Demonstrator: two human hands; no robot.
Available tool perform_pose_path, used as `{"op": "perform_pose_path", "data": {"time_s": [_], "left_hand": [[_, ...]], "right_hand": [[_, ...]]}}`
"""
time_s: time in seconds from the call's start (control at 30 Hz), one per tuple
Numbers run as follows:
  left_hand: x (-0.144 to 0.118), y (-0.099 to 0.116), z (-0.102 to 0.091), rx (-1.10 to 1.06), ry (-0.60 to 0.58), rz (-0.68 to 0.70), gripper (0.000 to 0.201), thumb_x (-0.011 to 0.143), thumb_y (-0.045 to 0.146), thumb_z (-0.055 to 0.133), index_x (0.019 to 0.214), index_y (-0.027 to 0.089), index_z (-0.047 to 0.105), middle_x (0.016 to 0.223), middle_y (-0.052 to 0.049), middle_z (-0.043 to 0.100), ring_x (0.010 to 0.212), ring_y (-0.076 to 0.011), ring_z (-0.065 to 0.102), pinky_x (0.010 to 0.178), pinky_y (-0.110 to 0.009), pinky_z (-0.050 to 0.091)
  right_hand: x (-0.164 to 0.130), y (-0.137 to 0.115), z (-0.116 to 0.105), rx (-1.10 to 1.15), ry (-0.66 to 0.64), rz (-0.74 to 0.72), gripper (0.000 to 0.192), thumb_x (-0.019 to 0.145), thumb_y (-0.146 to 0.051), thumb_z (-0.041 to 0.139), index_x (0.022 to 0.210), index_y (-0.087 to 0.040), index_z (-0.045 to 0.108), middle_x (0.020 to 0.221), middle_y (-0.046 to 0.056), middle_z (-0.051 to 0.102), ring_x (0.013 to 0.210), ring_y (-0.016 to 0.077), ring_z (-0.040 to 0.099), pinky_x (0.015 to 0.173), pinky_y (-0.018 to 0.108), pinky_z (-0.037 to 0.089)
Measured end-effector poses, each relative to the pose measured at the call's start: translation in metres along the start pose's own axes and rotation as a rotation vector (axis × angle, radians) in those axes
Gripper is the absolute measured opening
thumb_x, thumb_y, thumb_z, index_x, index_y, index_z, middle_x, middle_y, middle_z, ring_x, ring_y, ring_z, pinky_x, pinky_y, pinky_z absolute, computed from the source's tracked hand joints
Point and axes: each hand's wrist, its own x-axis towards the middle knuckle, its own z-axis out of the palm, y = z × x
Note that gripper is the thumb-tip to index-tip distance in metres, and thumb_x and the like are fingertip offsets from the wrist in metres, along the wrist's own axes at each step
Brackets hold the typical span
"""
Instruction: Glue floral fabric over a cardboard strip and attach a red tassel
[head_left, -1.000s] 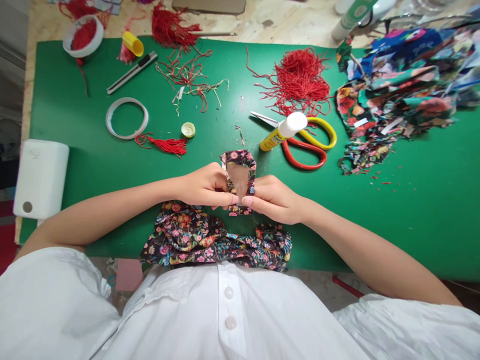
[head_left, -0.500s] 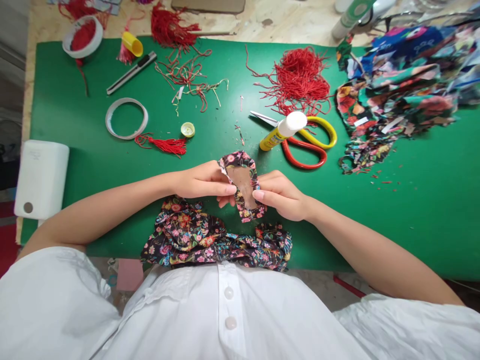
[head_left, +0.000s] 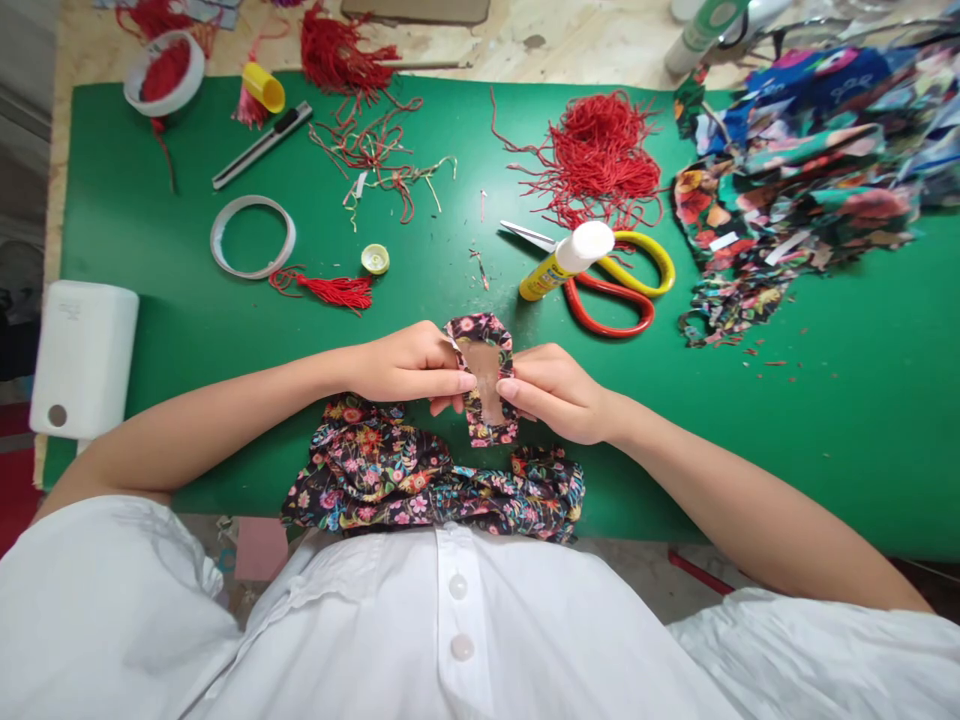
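Both hands pinched one small floral-fabric-wrapped piece (head_left: 486, 378), the left hand (head_left: 411, 362) at its left edge, the right hand (head_left: 559, 392) at its right, each grip narrow on the folded cloth border. It was held just above the green mat (head_left: 187, 310) on the table, with bunched floral fabric (head_left: 420, 485) nearer the body. Beyond lay a glue stick (head_left: 568, 260) across scissors (head_left: 611, 290), near red thread (head_left: 600, 155).

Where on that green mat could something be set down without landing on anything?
Bare green mat lies right of the right hand, below the floral scrap heap. Another patch sits between the white tape ring and white box. The red thread pile and scissors crowd the far middle.
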Motion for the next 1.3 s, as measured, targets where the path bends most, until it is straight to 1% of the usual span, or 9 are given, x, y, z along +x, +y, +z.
{"op": "perform_pose_path", "data": {"time_s": [0.17,0.33,0.53,0.63,0.8,0.93,1.07,1.2,1.3], "left_hand": [[0.0,0.0,0.005,0.158,0.127,0.053,0.044,0.098,0.034,0.046,0.061,0.015,0.061,0.044,0.001,0.059,0.039,-0.0069,0.053,0.046,-0.016,0.041],[0.001,0.001,0.011,0.261,0.235,0.076,0.05,0.1,0.038,0.04,0.057,0.016,0.056,0.043,0.001,0.056,0.04,-0.0071,0.05,0.045,-0.017,0.038],[0.001,-0.001,0.006,0.135,0.088,0.1,0.053,0.101,0.04,0.039,0.059,0.016,0.059,0.053,-0.004,0.066,0.05,-0.0092,0.061,0.055,-0.017,0.046],[0.001,0.001,0.005,0.128,0.037,0.054,0.049,0.1,0.037,0.042,0.06,0.015,0.062,0.051,-0.003,0.065,0.047,-0.0089,0.058,0.054,-0.018,0.045],[0.001,0.0,0.007,0.279,0.088,0.016,0.042,0.095,0.039,0.048,0.064,0.016,0.063,0.054,-0.002,0.063,0.051,-0.0099,0.056,0.054,-0.02,0.041],[0.002,-0.002,0.007,0.305,0.152,0.023,0.044,0.093,0.045,0.05,0.062,0.016,0.062,0.056,-0.002,0.062,0.054,-0.0108,0.057,0.056,-0.02,0.042],[0.001,-0.005,0.006,0.196,0.099,0.041,0.053,0.097,0.049,0.042,0.06,0.017,0.062,0.049,-0.002,0.059,0.05,-0.0108,0.055,0.055,-0.02,0.043],[0.002,-0.006,0.008,0.182,0.09,0.064,0.051,0.091,0.058,0.051,0.06,0.018,0.062,0.054,-0.003,0.061,0.057,-0.013,0.059,0.061,-0.022,0.047],[0.002,-0.006,0.009,0.216,0.092,0.068,0.049,0.091,0.055,0.052,0.06,0.018,0.062,0.057,-0.004,0.062,0.059,-0.0134,0.059,0.063,-0.023,0.047]], "right_hand": [[0.0,-0.001,0.001,-0.054,0.012,-0.002,0.045,0.107,-0.035,0.031,0.071,-0.016,0.049,0.054,-0.005,0.044,0.048,0.0065,0.04,0.052,0.019,0.033],[-0.001,-0.001,0.002,-0.023,0.051,0.053,0.044,0.106,-0.036,0.033,0.07,-0.016,0.049,0.05,-0.006,0.045,0.044,0.0056,0.039,0.05,0.018,0.033],[0.001,-0.003,0.002,0.025,0.046,0.103,0.045,0.106,-0.036,0.034,0.066,-0.018,0.043,0.047,-0.006,0.046,0.043,0.0053,0.039,0.048,0.017,0.032],[0.001,-0.004,0.002,-0.012,0.021,0.071,0.045,0.107,-0.036,0.032,0.068,-0.017,0.045,0.05,-0.005,0.045,0.046,0.0057,0.039,0.051,0.018,0.033],[0.002,-0.002,0.002,-0.078,0.005,0.008,0.045,0.107,-0.035,0.031,0.069,-0.017,0.046,0.054,-0.004,0.046,0.048,0.0059,0.04,0.053,0.018,0.033],[0.001,-0.002,0.002,-0.039,0.021,0.047,0.045,0.106,-0.034,0.034,0.067,-0.016,0.047,0.051,-0.005,0.048,0.046,0.0052,0.042,0.051,0.017,0.034],[0.001,-0.002,0.002,0.026,0.044,0.092,0.047,0.105,-0.035,0.037,0.064,-0.016,0.048,0.048,-0.005,0.049,0.044,0.0051,0.042,0.049,0.016,0.034],[0.001,-0.003,0.002,0.031,0.054,0.106,0.049,0.105,-0.038,0.037,0.062,-0.016,0.047,0.047,-0.004,0.05,0.044,0.005,0.043,0.049,0.016,0.034],[0.001,-0.002,0.002,0.016,0.051,0.102,0.048,0.105,-0.04,0.036,0.064,-0.017,0.047,0.048,-0.004,0.05,0.044,0.0051,0.042,0.049,0.016,0.034]]}}
